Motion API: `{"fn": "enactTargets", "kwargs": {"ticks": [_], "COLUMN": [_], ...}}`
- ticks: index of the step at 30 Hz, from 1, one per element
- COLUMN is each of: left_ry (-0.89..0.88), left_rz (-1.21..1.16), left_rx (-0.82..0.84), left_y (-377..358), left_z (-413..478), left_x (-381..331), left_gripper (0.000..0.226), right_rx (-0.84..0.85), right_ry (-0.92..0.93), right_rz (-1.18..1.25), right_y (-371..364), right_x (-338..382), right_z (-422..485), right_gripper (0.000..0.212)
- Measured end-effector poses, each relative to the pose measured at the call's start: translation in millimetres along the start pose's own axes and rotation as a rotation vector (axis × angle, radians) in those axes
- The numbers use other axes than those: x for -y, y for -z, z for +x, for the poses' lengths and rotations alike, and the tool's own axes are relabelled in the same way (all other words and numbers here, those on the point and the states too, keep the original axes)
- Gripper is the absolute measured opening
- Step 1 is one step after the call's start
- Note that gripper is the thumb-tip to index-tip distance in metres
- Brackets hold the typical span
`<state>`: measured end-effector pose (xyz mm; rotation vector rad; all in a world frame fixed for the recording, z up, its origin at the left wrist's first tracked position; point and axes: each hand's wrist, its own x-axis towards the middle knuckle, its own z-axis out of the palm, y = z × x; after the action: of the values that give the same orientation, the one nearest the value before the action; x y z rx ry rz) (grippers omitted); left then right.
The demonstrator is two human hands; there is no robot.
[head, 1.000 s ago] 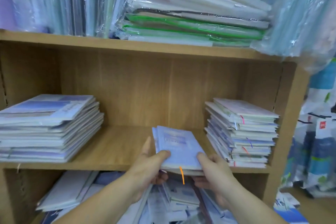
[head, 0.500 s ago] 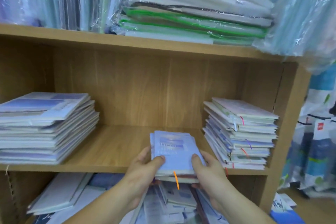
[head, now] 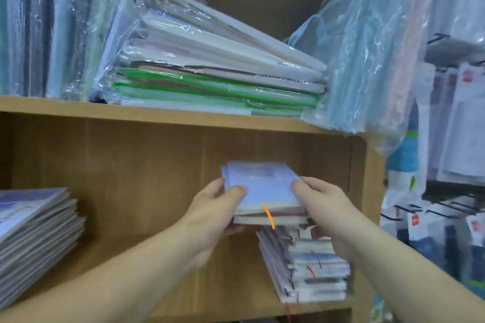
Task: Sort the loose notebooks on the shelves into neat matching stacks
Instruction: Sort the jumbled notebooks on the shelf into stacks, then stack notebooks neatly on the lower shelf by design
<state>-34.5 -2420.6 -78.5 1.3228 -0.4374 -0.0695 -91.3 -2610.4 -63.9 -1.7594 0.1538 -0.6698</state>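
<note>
The left hand [head: 212,207] and right hand [head: 322,204] grip opposite sides of a small bundle of notebooks [head: 262,191], held just above the right-hand notebook stack [head: 307,267] on the middle shelf [head: 236,283].

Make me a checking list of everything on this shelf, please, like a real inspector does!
Surface: wooden shelf, light brown board.
Job's things: blue-covered notebook bundle with an orange ribbon, held over the right stack; whether they touch is unclear. The left stack sits apart.
Clutter: plastic-wrapped packs piled on the upper shelf.
Hands: left hand and right hand grip the bundle's sides.
Cables: nothing seen.
Surroundings: hanging packaged goods at the right.
</note>
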Motion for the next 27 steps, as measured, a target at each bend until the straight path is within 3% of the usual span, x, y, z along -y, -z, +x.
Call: {"fn": "enactTargets", "kwargs": {"ticks": [3,5,6,8,10,12,15,17,19,23,27], "left_ry": [-0.005,-0.039,-0.077,-0.131,-0.213,-0.296,-0.368,-0.347,-0.365,-0.406,-0.32], "left_rz": [0.031,0.181,0.359,0.694,0.71,0.612,0.544,0.561,0.624,0.766,0.7], "left_rx": [-0.019,-0.032,-0.021,-0.011,-0.004,-0.021,0.037,0.045,0.018,0.043,0.146], "left_y": [-41,-61,-68,-72,-69,-62,-51,-51,-55,-71,-66], "left_z": [33,57,65,75,76,67,45,35,37,43,51], "left_x": [7,19,24,30,39,54,82,92,94,97,99], "left_gripper": [0.007,0.026,0.04,0.061,0.061,0.056,0.043,0.068,0.079,0.072,0.08], "right_rx": [-0.103,-0.165,-0.191,-0.273,-0.314,-0.236,-0.143,-0.129,-0.121,-0.127,-0.264], "right_ry": [-0.053,-0.06,-0.018,0.186,0.505,0.683,0.758,0.744,0.714,0.602,0.781], "right_rz": [-0.026,-0.068,-0.232,-0.847,-1.131,-1.117,-1.188,-1.166,-1.066,-0.952,-0.977], "right_y": [27,45,52,64,69,66,58,56,56,66,58], "right_x": [2,-1,-2,-13,-24,-36,-54,-63,-71,-71,-71], "right_z": [29,41,38,25,9,4,8,12,15,21,10], "right_gripper": [0.04,0.057,0.065,0.062,0.045,0.039,0.045,0.048,0.054,0.048,0.033]}}
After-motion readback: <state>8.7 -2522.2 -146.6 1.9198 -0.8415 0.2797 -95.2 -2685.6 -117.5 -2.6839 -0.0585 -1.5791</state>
